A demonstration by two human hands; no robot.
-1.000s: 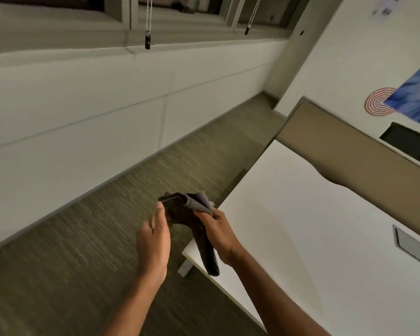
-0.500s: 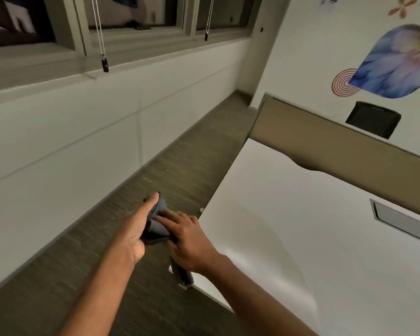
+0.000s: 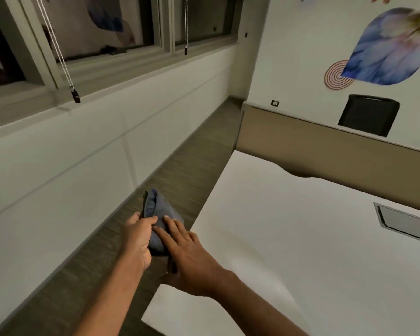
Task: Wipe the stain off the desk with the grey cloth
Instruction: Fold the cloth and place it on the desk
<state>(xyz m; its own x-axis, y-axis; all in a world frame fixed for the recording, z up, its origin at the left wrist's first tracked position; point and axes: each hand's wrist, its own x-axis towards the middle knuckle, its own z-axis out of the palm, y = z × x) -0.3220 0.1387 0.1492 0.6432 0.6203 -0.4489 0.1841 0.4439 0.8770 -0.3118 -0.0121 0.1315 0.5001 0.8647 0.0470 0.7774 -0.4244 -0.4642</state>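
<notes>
The grey cloth (image 3: 159,209) is bunched into a folded wad, held in the air over the floor just left of the white desk (image 3: 301,238). My left hand (image 3: 137,238) grips it from the left side. My right hand (image 3: 187,253) lies flat on it with the fingers stretched out, pressing it against the left palm. Both hands hover beside the desk's left edge. I see no stain on the part of the desktop in view.
A tan partition panel (image 3: 325,146) stands along the desk's far edge, with a black chair (image 3: 369,115) behind it. A grey cable hatch (image 3: 403,221) is set into the desktop at right. Carpeted floor (image 3: 180,170) runs between the desk and the window wall.
The cloth hung loose from my right hand a second ago; now it is folded compact between both hands. My view has swung right, showing more desk.
</notes>
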